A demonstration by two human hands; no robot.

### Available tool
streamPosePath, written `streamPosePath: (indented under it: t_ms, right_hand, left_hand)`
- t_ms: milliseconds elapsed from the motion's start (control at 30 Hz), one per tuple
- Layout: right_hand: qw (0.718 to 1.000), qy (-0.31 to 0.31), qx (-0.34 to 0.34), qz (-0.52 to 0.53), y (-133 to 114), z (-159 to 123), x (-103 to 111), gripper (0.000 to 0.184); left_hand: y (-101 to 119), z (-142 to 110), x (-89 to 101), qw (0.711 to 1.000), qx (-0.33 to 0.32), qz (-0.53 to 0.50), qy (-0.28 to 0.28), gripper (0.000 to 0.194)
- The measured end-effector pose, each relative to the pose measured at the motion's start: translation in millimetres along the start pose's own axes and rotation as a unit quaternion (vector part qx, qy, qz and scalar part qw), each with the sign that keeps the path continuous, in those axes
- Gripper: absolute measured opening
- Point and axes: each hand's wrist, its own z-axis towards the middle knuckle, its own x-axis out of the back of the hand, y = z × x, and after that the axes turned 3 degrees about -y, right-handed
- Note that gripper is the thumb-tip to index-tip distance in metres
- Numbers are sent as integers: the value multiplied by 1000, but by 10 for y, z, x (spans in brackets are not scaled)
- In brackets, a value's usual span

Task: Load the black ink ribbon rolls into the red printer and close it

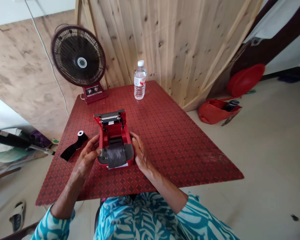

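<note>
A small red and black printer [130, 151] stands on the red patterned table, its lid [111, 117] tilted up at the back. Black ribbon or paper [116, 155] comes out of its inside and hangs over the front edge. My left hand [87, 156] grips the printer's left side, thumb on the top of the dark front panel. On the opposite side my right hand [140, 151] presses against the casing with bent fingers. Just left of my left hand lies a black roll [82, 136] with a white core, its loose strip trailing toward me.
At the table's back left stands a dark red fan [78, 58]. A clear water bottle [140, 81] with a white cap is upright near the back edge. The table [180, 146] meets a wooden plank wall. On the floor to the right sits a red bag [212, 112].
</note>
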Motion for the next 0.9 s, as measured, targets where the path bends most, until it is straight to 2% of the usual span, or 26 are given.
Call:
streamPosePath:
  t_ms: [67, 133, 200, 267, 333, 433, 533, 600, 633, 700, 800, 900]
  right_hand:
    - [1000, -2, 3, 3, 22, 2, -5, 47]
    - [1000, 1, 18, -5, 47, 7, -11, 47]
    - [999, 6, 34, -14, 68, 18, -18, 47]
    - [999, 8, 44, -17, 78, 31, -26, 47]
    - [999, 9, 48, -18, 78, 42, -33, 46]
    - [999, 6, 45, -16, 76, 54, -43, 44]
    - [999, 9, 44, -9, 88, 62, -53, 43]
    - [999, 15, 45, -4, 99, 67, -58, 42]
    - [999, 17, 45, -2, 103, 69, -59, 42]
    - [999, 18, 42, -1, 106, 70, -60, 41]
    - [999, 17, 41, 2, 104, 69, -55, 42]
    - [999, 11, 36, 0, 100, 62, -46, 41]
  left_hand:
    - [59, 8, 33, 996, -40, 69, 29, 60]
    - [164, 60, 26, 979, -101, 173, 35, 50]
    - [290, 177, -34, 943, -160, 291, -15, 36]
    - [403, 354, -133, 885, -194, 409, -107, 29]
    - [489, 554, -244, 812, -180, 522, -187, 28]
    - [589, 782, -388, 714, -109, 650, -237, 28]
    - [685, 865, -488, 642, -53, 710, -287, 32]
    - [726, 874, -524, 613, -39, 719, -326, 33]
    - [735, 875, -532, 609, -37, 715, -341, 33]
    - [732, 870, -525, 626, -37, 690, -362, 31]
    - [758, 808, -459, 698, -47, 623, -350, 33]
    - [936, 641, -309, 785, -87, 543, -285, 41]
